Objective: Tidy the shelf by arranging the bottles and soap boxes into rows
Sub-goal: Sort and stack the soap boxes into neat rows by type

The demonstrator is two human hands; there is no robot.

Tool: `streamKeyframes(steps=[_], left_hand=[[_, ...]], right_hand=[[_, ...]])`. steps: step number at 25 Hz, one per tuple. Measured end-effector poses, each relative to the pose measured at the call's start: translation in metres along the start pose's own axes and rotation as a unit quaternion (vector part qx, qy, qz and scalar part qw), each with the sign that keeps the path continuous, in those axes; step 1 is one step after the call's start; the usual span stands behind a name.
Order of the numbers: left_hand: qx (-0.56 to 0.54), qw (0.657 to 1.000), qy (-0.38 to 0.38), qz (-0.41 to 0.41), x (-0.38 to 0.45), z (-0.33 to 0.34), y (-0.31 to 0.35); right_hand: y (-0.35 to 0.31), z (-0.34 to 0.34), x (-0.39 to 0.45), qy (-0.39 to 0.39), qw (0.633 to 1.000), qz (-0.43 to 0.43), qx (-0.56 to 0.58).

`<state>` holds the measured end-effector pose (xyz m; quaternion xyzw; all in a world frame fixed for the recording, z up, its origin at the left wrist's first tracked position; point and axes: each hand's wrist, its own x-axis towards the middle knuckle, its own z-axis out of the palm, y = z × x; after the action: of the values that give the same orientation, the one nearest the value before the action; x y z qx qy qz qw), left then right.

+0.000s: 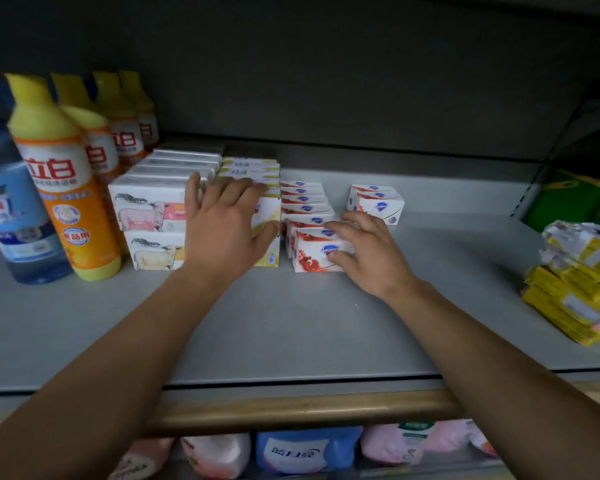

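We see a pale grey shelf (291, 323). Dish-soap bottles (66, 188): orange bodies, yellow caps, white labels with red characters. Blue bottle (14, 216): blue-and-white label. Sheep boxes (142, 209): white, pink sheep print on the upper, yellowish on the lower. Yellow-trim boxes (250, 168): white. Front red-and-white box (312, 254): blue shield logo, matching the row behind (303, 199). Yellow packs (568, 299): pale labels.

- Shelf (291, 323) — smooth, matt grey, sheet metal by the look.
- Soap boxes (319, 251): printed card, lightly glossy.
- Orange bottles (66, 202): shiny opaque plastic, yellow plastic caps.
- Blue bottle (18, 216): tinted see-through plastic, glossy label.
- Yellow packs (575, 282) — crinkled, shiny wrapping.
- Front strip (291, 407): smooth, dull tan.
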<state>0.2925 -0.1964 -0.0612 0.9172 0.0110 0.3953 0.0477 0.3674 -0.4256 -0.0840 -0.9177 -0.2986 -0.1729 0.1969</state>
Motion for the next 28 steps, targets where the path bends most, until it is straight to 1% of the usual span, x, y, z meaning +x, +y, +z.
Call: streamKeyframes(steps=[2,6,13,19,21,23,26,28], left_hand=[[-0.010,1.000,0.020,0.002,0.000,0.006,-0.003],[-0.022,0.999,0.045,0.003,0.001,0.009,-0.006],[-0.029,0.999,0.046,-0.004,0.001,0.010,-0.005],[-0.019,0.999,0.047,0.000,-0.001,0.012,-0.005],[-0.017,0.999,0.044,0.003,-0.001,0.011,-0.005],[-0.012,0.999,0.036,0.007,-0.002,0.009,-0.006],[0.000,1.000,0.008,0.011,0.000,0.004,-0.006],[0.017,1.000,-0.022,-0.004,0.003,-0.001,-0.004]], right_hand=[[0.002,0.007,0.009,-0.015,1.000,-0.014,-0.009],[-0.005,0.014,0.019,-0.003,1.000,-0.023,0.005],[-0.009,0.020,0.018,-0.016,1.000,-0.022,0.010],[-0.014,0.027,0.018,-0.029,0.999,-0.008,-0.023],[-0.016,0.025,0.018,-0.037,0.999,-0.004,-0.026],[-0.016,0.020,0.015,-0.036,0.999,0.002,-0.002],[-0.006,0.001,0.001,0.016,0.997,0.046,0.056],[0.010,-0.013,-0.013,0.030,0.996,0.078,0.040]])
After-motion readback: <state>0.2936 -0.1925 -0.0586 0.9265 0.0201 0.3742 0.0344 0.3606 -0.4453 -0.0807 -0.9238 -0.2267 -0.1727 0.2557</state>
